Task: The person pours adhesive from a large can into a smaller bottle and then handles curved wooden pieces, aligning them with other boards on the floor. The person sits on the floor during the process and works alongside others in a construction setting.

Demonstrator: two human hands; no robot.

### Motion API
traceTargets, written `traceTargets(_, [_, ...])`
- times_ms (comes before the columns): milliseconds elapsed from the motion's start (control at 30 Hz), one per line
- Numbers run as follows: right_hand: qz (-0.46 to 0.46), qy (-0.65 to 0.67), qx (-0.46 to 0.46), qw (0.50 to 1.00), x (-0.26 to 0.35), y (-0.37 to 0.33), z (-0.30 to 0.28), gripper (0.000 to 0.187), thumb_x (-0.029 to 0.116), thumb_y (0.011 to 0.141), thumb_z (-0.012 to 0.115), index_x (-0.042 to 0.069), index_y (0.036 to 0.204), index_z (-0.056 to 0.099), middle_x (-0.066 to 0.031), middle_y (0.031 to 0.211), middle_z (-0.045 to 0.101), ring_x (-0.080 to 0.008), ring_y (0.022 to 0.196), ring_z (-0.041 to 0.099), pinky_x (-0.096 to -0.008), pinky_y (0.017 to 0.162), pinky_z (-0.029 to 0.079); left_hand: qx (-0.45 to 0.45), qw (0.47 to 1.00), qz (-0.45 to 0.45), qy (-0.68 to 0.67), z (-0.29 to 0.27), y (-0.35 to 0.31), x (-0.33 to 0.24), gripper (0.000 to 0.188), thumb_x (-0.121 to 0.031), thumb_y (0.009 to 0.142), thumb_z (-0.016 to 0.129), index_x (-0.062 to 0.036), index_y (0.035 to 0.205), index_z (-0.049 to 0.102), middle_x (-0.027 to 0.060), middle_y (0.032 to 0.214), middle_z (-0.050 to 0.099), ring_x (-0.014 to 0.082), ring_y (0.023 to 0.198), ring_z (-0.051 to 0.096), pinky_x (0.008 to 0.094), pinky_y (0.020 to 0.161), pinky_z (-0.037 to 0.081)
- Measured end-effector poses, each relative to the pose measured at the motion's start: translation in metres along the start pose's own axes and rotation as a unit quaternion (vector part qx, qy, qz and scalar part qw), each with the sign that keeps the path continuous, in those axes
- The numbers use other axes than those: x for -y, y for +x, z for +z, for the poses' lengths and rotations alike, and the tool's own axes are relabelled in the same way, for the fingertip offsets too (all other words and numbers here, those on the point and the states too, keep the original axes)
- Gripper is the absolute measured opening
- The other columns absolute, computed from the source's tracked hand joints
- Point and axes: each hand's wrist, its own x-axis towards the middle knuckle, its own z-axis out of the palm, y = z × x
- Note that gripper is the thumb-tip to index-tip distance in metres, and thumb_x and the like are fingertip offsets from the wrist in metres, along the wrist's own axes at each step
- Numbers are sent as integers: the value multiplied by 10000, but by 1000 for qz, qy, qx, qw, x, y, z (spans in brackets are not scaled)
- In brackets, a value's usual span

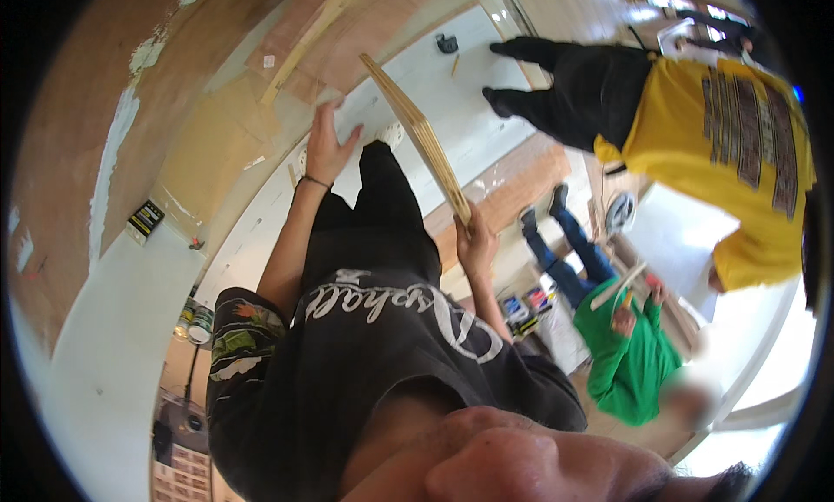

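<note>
My right hand (pixel 476 241) is closed round the near end of several thin, pale wooden strips (pixel 426 132), stacked together. The bundle slants up and away to the left, and its middle looks bent or stepped. My left hand (pixel 327 150) is raised to the left of the strips, apart from them, with its fingers spread and nothing in it. Below both hands, a large light-coloured board (pixel 486 98) lies on the floor around my feet. A small black object (pixel 446 43) and a short yellow pencil-like stick (pixel 455 65) rest on its far part.
A person in a yellow top (pixel 686 128) stands at the right. Another in a green top (pixel 625 354) holds a pale piece with both hands nearby. Brown wooden sheets (pixel 512 185) border the board. At left are a patched wooden wall (pixel 61 111) and a black-and-yellow box (pixel 144 222).
</note>
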Motion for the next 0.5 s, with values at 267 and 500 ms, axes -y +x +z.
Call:
traceTargets(267, [-28, -50, -7, 998, 67, -44, 7, 359, 180, 866, 670, 216, 1221, 628, -92, 849, 715, -285, 720, 691, -378, 611, 531, 38, 992, -89, -78, -89, -64, 71, 250, -210, 898, 656, -19, 1056, 625, 167, 872, 701, 303, 845, 692, 370, 763, 516])
traceTargets(500, [-33, -69, 39, 996, 85, -81, 52, 370, 139, 841, 646, 236, 1198, 633, -89, 898, 719, -298, 742, 687, -414, 637, 543, 222, 938, -63, 260, -171, -176, 138, 347, -389, 940, 557, -50, 883, 609, 177, 780, 651, 400, 733, 640, 444, 634, 491])
